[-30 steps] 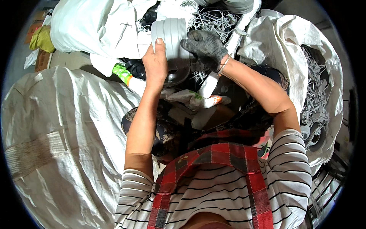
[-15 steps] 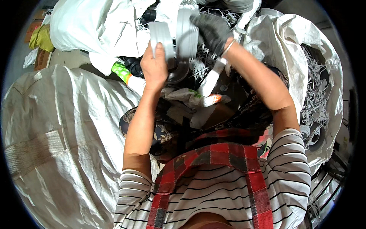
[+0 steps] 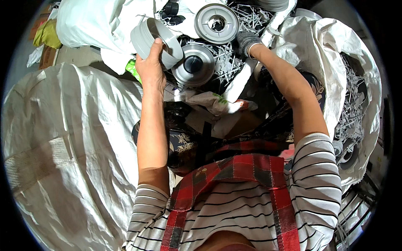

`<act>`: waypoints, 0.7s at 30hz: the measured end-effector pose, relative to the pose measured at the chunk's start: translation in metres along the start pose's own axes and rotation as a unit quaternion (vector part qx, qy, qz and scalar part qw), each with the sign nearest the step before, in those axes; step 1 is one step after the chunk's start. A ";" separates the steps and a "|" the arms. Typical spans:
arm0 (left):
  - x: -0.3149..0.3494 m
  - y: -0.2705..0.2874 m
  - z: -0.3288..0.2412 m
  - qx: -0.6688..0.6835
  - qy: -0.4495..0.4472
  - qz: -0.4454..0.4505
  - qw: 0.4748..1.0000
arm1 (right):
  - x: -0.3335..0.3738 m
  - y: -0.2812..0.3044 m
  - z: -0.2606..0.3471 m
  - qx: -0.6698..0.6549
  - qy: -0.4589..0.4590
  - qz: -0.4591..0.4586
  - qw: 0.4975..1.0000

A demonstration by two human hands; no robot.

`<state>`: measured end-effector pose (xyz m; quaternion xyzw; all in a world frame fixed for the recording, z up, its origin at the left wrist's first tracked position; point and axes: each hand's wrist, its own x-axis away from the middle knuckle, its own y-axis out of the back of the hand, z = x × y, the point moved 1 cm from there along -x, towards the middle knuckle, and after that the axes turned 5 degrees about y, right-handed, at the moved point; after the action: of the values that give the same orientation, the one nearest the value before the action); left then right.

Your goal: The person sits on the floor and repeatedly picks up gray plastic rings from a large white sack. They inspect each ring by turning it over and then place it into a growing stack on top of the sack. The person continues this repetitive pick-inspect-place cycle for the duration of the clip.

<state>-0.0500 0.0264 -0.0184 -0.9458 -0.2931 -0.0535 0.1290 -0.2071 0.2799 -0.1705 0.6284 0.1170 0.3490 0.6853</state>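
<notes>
- The left hand (image 3: 151, 69), bare, is clamped on a stack of ribbed gray plastic rings (image 3: 145, 41), thumb over the upper side; the stack is up and left of the black-hubbed gray disc (image 3: 193, 65), its near edge against or just over that disc's rim.
- The stack's long axis slants from upper left to lower right, its open end turned toward the black-hubbed disc.
- The right hand (image 3: 248, 42), gloved, is well apart from the left, right and above the black-hubbed disc; it meets the edge of a holed gray disc (image 3: 203, 25), whose face points at the camera. Whether it grips cannot be told.
- Around the black-hubbed disc, an open white sack (image 3: 236, 81) holds pale plastic sticks (image 3: 231, 62); black round parts (image 3: 171, 8) sit above.
- Far right of it, another white sack (image 3: 314, 35) contains more sticks and dark round pieces.
- Left of it are a bulging white sack (image 3: 98, 25) and, lower, a broad white sack (image 3: 75, 138); their contents are hidden.
</notes>
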 end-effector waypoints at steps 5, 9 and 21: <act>0.007 -0.003 0.003 0.005 -0.002 0.027 1.000 | 0.002 0.048 0.032 -0.206 -0.032 -0.091 0.974; 0.023 -0.012 0.015 0.088 0.157 0.130 0.975 | 0.027 0.100 0.087 -0.345 0.113 -0.210 0.908; 0.027 -0.004 0.022 0.099 0.202 0.218 0.950 | 0.054 0.107 0.127 -0.144 0.247 -0.200 0.937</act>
<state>-0.0300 0.0501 -0.0338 -0.9387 -0.0517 -0.1847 0.2866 -0.1271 0.2116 -0.0310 0.3812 0.3541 0.3623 0.7733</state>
